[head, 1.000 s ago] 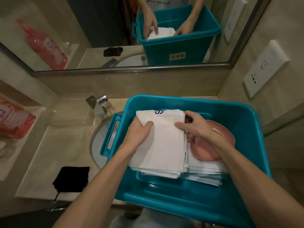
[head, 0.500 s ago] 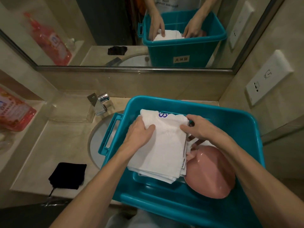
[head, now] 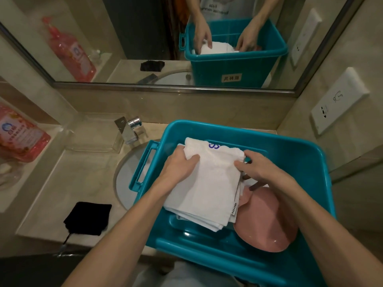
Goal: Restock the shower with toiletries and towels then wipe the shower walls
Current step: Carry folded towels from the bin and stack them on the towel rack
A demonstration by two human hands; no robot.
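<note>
Left hand (head: 180,164) and right hand (head: 255,168) each pinch an end of the folded white cotton towel stack (head: 209,183), likely lifting it level out of the teal plastic tub (head: 300,162), clear of the pink plastic bowl (head: 267,224).

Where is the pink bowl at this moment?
In the head view, the pink bowl lies inside the teal bin, at its near right corner, just right of the white towels.

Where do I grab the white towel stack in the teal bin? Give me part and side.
Take the towel stack by its two long edges, coming from left and right together, clamping every layer. It is loose and layered, so a one-sided lift would likely fan it; the pink bowl crowds its near right corner.
</note>
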